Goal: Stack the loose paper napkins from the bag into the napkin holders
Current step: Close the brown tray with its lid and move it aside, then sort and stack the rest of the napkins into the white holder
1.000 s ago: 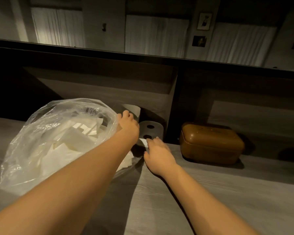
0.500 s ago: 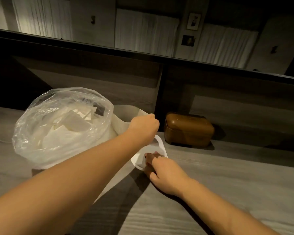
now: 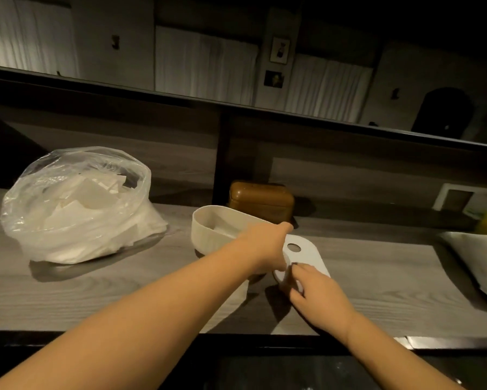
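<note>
A clear plastic bag (image 3: pixel 76 206) full of loose white napkins sits on the grey wooden counter at the left. A beige oval napkin holder (image 3: pixel 208 235) stands in the middle with a few napkins inside. My left hand (image 3: pixel 267 246) grips the holder's right rim. Beside it, on the counter, lies a white oval lid (image 3: pixel 307 256) with a round hole. My right hand (image 3: pixel 318 294) pinches the lid's near end.
A brown lidded box (image 3: pixel 262 198) stands behind the holder against the dark back panel. A pale container (image 3: pixel 478 257) with something yellow behind it sits at the far right. The counter's front edge (image 3: pixel 236 337) runs just below my forearms.
The holder has come out from the back recess toward the counter's middle in my left hand. The lid has moved with my right hand and now lies beside the holder.
</note>
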`<state>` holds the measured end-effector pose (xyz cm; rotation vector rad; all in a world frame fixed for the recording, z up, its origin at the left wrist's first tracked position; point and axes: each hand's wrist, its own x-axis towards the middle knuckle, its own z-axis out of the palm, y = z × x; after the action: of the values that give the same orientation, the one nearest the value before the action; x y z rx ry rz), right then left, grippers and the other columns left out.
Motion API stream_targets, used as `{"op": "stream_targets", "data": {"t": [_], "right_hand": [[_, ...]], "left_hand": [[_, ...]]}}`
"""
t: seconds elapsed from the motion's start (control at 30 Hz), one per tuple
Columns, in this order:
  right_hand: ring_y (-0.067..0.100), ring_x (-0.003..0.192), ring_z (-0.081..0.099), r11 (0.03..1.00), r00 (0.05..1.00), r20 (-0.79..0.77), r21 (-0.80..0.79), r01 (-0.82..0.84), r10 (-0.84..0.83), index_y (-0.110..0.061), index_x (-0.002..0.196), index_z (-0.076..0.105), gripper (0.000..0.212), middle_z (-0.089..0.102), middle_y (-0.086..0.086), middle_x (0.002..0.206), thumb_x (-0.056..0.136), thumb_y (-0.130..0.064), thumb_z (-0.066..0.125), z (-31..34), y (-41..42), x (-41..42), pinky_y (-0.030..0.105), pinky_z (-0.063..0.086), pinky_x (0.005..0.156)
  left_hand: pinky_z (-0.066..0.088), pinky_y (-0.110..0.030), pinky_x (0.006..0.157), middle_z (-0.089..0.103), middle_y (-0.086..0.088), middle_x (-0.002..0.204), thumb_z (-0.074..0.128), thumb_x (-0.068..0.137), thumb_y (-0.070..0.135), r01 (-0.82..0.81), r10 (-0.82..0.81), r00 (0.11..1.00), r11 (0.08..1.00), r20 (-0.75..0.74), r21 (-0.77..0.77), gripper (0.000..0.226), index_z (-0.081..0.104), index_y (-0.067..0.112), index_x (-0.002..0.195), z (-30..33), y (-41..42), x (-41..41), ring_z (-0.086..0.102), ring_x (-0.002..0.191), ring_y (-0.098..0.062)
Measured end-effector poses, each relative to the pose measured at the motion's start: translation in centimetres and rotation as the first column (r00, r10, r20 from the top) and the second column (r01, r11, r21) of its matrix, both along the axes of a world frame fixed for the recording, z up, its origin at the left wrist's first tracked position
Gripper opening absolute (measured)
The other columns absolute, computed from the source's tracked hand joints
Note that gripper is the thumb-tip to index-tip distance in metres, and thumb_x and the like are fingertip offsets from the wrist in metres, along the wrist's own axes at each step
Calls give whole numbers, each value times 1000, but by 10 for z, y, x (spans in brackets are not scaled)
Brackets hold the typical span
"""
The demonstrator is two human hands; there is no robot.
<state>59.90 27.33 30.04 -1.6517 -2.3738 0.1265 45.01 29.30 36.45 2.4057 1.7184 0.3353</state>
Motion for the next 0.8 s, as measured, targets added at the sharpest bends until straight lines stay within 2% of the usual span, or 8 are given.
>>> {"op": "stream_targets", "data": {"t": [0.1,0.17,0.27,0.33,0.4,0.57,0.7,0.8], "right_hand": [[11,89,48,997,997,-37,24,72,-71,-29,77,44,23,56,-9,97,95,-36,56,-2,3,25,29,42,76],[12,89,48,995,994,-57,20,93,-92,-31,76,42,24,56,-9,96,95,-38,56,-5,8,38,29,39,75],[13,105,52,994,989,-104,-32,103,-106,-30,92,49,11,52,-12,108,97,-38,54,-5,15,48,35,41,96],[16,121,49,992,976,-179,1,128,-126,-27,105,52,9,52,-8,121,99,-33,53,-2,19,47,44,30,114],[19,135,39,986,962,-251,101,133,-104,-20,115,56,17,50,-3,135,99,-26,54,7,21,39,38,22,117],[8,106,39,910,969,-228,415,11,92,-23,107,59,16,45,-11,110,92,-17,60,47,18,-12,22,33,87],[6,94,41,910,922,-328,412,-56,205,-25,93,49,20,42,-12,101,91,-8,59,73,18,-76,11,35,74],[8,79,46,911,846,-432,389,-137,312,-25,82,44,28,42,-10,91,88,-2,58,82,18,-135,13,39,65]], "left_hand": [[48,-39,95,58,-5,132,73,84,29,1,2,987,1000,-158,14,69,38,23,144,7,-6,-4,57,119,-27],[48,-39,96,60,-5,129,71,86,22,-20,22,980,1000,-198,10,60,46,22,140,12,-6,-9,58,116,-27],[44,-37,99,60,-4,131,62,93,16,1,-3,984,1000,-178,-11,47,53,23,139,11,-6,-6,57,118,-27],[43,-37,102,59,-4,134,59,95,16,20,-21,990,1000,-139,-11,47,51,24,141,7,-7,0,56,120,-27],[43,-37,104,58,-3,135,60,95,18,24,-23,996,1000,-88,6,49,49,25,142,5,-6,2,55,122,-26],[47,-40,102,59,2,132,62,94,29,21,-27,999,983,27,184,43,51,27,136,14,-7,-13,56,119,-20],[48,-44,95,63,3,113,56,97,27,-82,72,996,945,45,316,19,57,26,116,31,-14,-58,57,108,-20],[46,-43,90,64,5,102,51,96,27,-147,159,987,898,5,414,12,58,26,105,34,-24,-114,54,106,-21]]}}
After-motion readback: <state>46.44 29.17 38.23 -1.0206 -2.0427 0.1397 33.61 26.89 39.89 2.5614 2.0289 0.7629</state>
